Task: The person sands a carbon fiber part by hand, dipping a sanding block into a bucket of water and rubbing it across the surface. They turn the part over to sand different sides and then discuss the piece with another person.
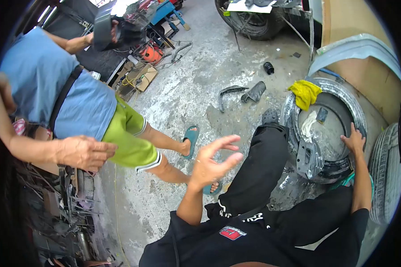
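My left hand is raised in the air in front of me, fingers apart, holding nothing. My right hand rests with fingers spread on the inner edge of a worn tyre lying flat on the floor. A yellow cloth is draped over the tyre's far left rim. Inside the ring are a crumpled white cloth and a small dark block. A grey-black bracket-like part, with holes in it, lies across the tyre's near left side.
A person in a blue shirt and green shorts stands at left, one hand holding a black curved part. Black pieces lie on the concrete floor. Another tyre leans at right. A car wheel and an orange machine are behind.
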`<state>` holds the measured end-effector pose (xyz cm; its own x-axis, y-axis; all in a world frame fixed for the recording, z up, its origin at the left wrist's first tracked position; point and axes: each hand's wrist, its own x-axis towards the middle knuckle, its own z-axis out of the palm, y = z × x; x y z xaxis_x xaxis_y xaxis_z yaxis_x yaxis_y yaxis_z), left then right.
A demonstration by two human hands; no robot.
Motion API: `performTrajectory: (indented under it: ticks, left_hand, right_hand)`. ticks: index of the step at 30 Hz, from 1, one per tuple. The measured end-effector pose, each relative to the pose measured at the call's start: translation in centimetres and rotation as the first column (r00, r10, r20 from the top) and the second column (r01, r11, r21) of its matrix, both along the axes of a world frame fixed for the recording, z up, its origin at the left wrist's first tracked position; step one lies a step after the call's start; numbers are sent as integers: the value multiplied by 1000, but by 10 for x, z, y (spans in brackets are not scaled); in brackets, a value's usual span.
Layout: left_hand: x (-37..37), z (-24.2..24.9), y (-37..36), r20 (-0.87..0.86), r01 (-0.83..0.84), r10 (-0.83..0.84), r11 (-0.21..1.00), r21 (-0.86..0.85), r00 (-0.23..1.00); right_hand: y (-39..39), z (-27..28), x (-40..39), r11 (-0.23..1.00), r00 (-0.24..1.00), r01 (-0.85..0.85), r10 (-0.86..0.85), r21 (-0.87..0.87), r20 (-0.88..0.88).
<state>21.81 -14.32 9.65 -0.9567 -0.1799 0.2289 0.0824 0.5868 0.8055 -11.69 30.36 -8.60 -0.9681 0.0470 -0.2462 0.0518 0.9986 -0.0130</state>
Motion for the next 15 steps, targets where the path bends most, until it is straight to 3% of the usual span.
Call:
performTrajectory:
  ticks: [2, 5, 10, 14, 15]
  left_hand:
    - [1, 5, -15, -128, -58, 101, 951, 303, 987]
    - [-4, 14, -32, -265, -24, 180, 864, 504, 947]
    - [-10, 13, -28, -257, 1, 182, 815, 580, 949]
    - [-21, -5, -12, -133, 48, 38, 808, 588, 990]
    - [-24, -11, -6, 2, 67, -77, 883, 464, 997]
  right_hand:
    - [-21, 3, -7, 997, 998, -62, 63, -43, 18]
    - [-43, -1, -13, 988, 989, -124, 131, -93, 75]
    - [-58, 2, -7, 983, 966, -159, 174, -90, 189]
    - [-54, 2, -7, 985, 961, -129, 152, -112, 232]
    - [-51, 3, -8, 986, 960, -117, 143, -121, 240]
